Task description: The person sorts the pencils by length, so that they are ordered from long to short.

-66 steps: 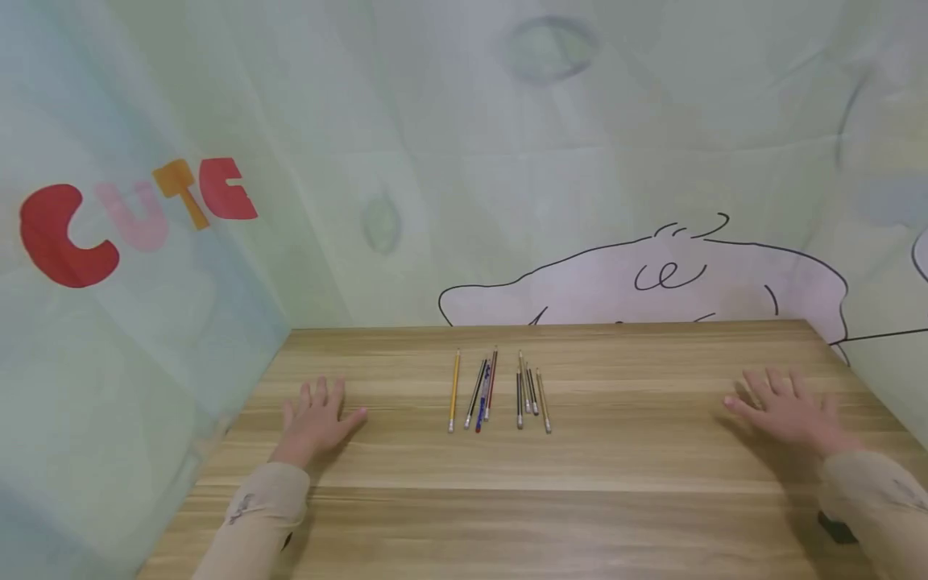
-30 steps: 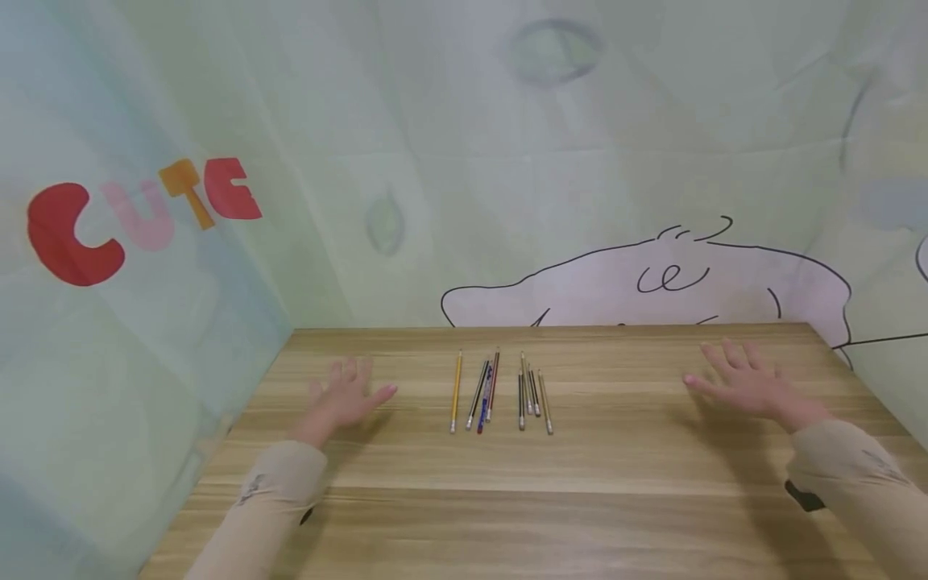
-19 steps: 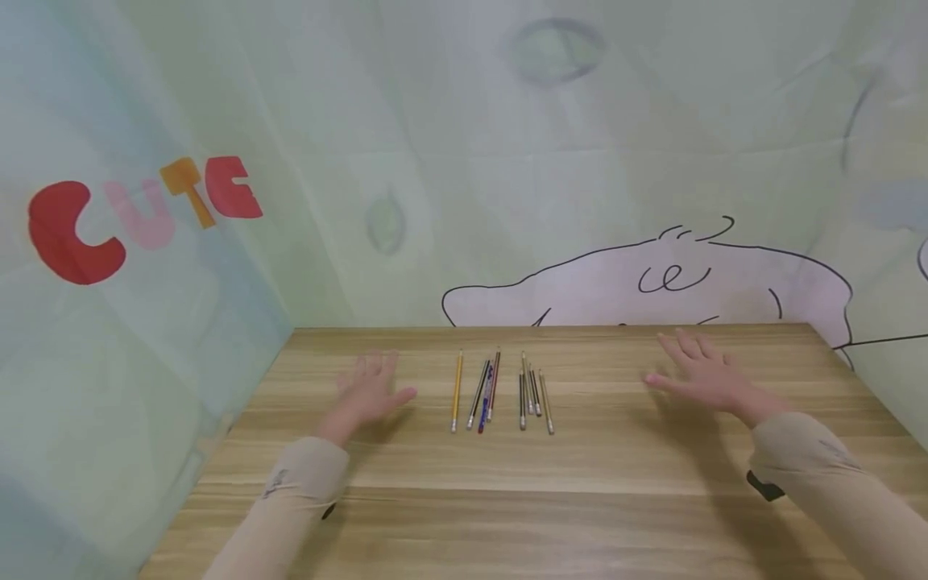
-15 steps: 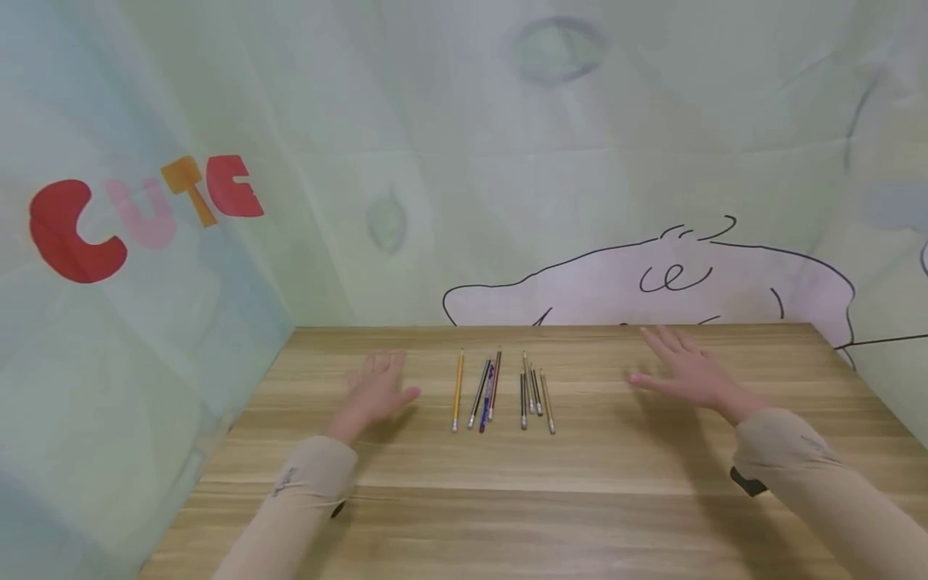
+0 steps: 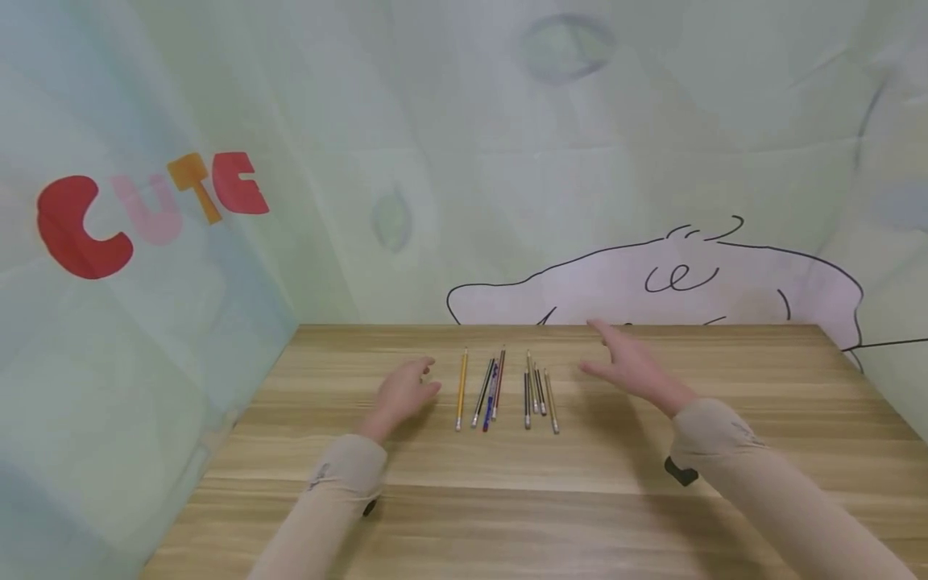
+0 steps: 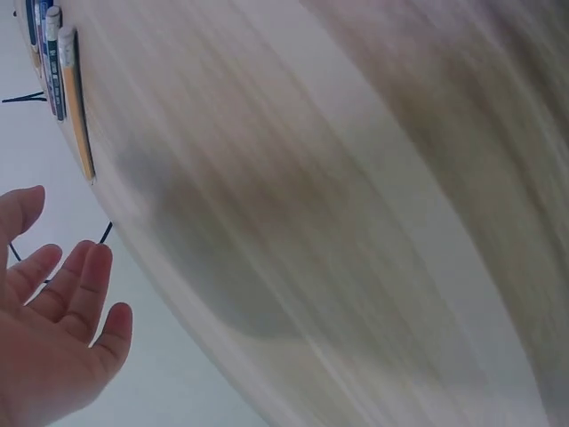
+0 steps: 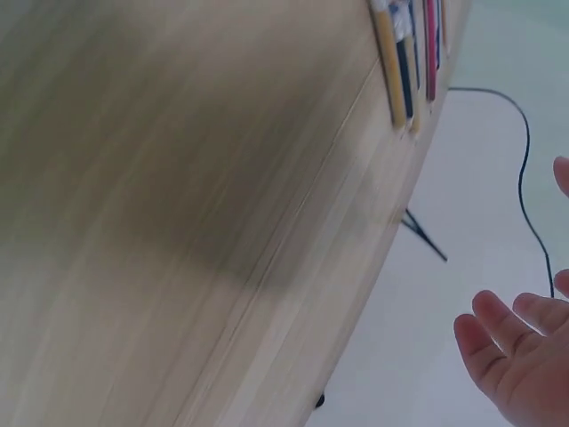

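Two loose groups of pencils lie on the wooden table. A yellow pencil [image 5: 461,391] is leftmost, beside a dark pencil [image 5: 482,393], a blue patterned pencil [image 5: 489,401] and a dark red pencil [image 5: 500,379]. The right group has dark pencils and a tan pencil [image 5: 553,403] at its right side. My left hand [image 5: 402,392] hovers just left of the yellow pencil, its fingers loosely bent and holding nothing. Right of the tan pencil, my right hand [image 5: 629,366] hangs above the table with thumb and fingers spread apart, also holding nothing.
The wooden table [image 5: 464,515] runs back to a printed fabric backdrop [image 5: 326,161]. Coloured letters are on its left side, and a line-drawn animal [image 5: 580,282] shows behind the table's far edge. Dark bands show under both beige sleeves [image 5: 761,475].
Both hands have moved inward from the table's sides toward the pencils, the right one farther. Their fingers, spread flat before, are now turned inward and more bent. The pencils lie as before.
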`<state>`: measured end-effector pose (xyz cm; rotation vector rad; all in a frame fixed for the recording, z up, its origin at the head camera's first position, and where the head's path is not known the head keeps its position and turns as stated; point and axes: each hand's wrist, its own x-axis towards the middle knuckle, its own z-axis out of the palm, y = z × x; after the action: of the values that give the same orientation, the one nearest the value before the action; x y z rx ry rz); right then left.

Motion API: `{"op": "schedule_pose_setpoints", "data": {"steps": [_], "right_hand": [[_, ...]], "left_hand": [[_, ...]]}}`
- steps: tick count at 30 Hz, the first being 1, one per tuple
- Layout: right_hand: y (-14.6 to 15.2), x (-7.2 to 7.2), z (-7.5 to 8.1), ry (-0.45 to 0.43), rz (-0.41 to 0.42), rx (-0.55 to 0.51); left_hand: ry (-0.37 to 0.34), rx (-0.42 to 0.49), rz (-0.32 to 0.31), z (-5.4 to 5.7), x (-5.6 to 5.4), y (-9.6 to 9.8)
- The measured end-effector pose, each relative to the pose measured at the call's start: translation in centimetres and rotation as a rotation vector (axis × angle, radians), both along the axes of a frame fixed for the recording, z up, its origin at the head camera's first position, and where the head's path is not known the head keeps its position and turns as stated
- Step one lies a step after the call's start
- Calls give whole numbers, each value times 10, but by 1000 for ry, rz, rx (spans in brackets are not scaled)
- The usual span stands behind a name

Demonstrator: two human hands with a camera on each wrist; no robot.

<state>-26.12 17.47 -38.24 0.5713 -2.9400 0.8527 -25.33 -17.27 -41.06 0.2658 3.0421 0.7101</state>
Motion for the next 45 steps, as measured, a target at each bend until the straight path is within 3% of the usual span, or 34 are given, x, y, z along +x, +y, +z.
{"op": "schedule_pose_setpoints", "data": {"steps": [9, 20, 27, 31, 40, 45], "right_hand": [[-38, -3, -7, -153, -8, -226], [-81, -1, -25, -241, -35, -339], [-98, -5, -39, -353, -79, -467], [-109, -7, -44, -398, -117, -490], [-132, -9, -54, -410, -158, -509], [-137, -9, -56, -430, -165, -491]], "left_hand": [[-35, 99, 69, -8, -5, 14], [-79, 164, 102, -15, -8, 29], [-131, 179, 139, -18, -8, 34], [-142, 194, 153, -21, -8, 34], [-127, 217, 120, -25, -7, 33], [-160, 212, 133, -23, -7, 37]]}}
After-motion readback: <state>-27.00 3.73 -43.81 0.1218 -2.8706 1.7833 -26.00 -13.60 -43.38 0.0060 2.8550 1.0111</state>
